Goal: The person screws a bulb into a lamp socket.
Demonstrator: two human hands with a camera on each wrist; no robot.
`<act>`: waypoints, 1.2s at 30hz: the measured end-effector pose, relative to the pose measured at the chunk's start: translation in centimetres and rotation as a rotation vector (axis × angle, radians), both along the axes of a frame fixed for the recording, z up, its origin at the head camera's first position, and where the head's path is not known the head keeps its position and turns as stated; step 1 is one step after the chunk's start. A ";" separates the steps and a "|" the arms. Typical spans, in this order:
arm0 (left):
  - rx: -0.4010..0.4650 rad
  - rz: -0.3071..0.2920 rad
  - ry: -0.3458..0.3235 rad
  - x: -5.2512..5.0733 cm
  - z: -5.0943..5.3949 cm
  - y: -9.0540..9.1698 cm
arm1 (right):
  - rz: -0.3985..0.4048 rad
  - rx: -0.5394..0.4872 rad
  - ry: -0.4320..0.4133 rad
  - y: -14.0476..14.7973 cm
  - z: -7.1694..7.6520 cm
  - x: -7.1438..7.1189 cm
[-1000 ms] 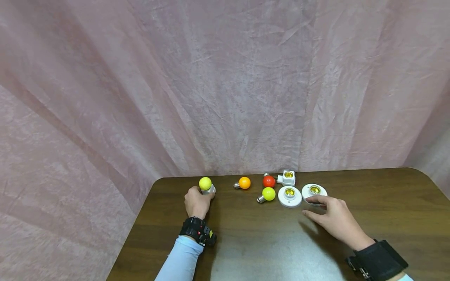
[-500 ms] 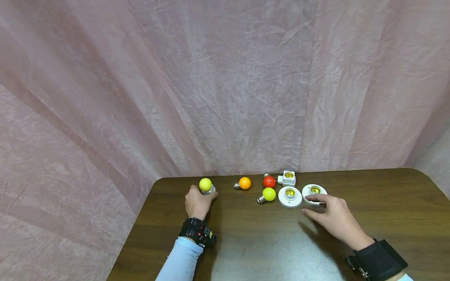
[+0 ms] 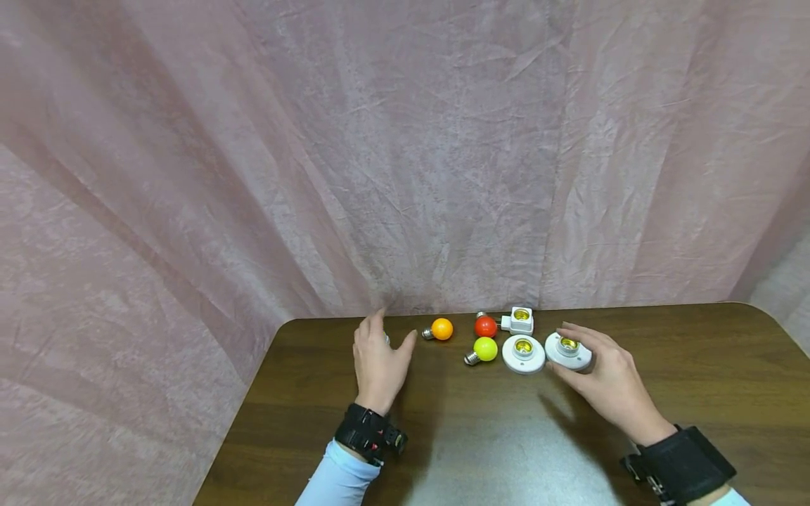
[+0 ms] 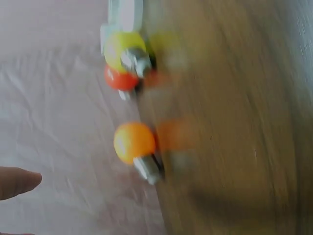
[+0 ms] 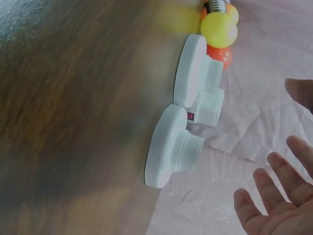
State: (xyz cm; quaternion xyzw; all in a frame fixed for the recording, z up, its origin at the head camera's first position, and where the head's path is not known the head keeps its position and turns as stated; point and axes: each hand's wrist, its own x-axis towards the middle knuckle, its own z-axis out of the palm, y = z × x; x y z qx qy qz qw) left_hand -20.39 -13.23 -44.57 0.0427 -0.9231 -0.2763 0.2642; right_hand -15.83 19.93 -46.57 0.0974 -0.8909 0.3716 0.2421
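My left hand (image 3: 378,369) is raised over the left part of the table, fingers and thumb spread, holding nothing. It hides the yellow-green bulb and white socket seen there earlier. To its right lies an orange bulb (image 3: 441,329), also in the left wrist view, where this orange bulb (image 4: 134,143) is blurred. My right hand (image 3: 601,372) hovers by the right round white lamp holder (image 3: 569,358), thumb and fingers apart. In the right wrist view, its spread fingers (image 5: 281,181) stand clear of that lamp holder (image 5: 166,147).
A second round lamp holder (image 3: 523,354) sits beside the first. Behind it is a square white plug socket (image 3: 520,320). A red bulb (image 3: 485,327) and a yellow-green bulb (image 3: 485,349) lie to the left. A pink curtain (image 3: 418,176) hangs behind the brown table (image 3: 481,436).
My left hand has let go of the socket with the yellow-green bulb, opened, and moved right. My right hand has lifted slightly and spread its fingers over the right lamp holder.
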 end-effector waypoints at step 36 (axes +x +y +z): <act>-0.258 -0.442 -0.267 3.1 -2.6 7.7 | 0.025 0.159 -0.411 2.5 -3.4 -3.7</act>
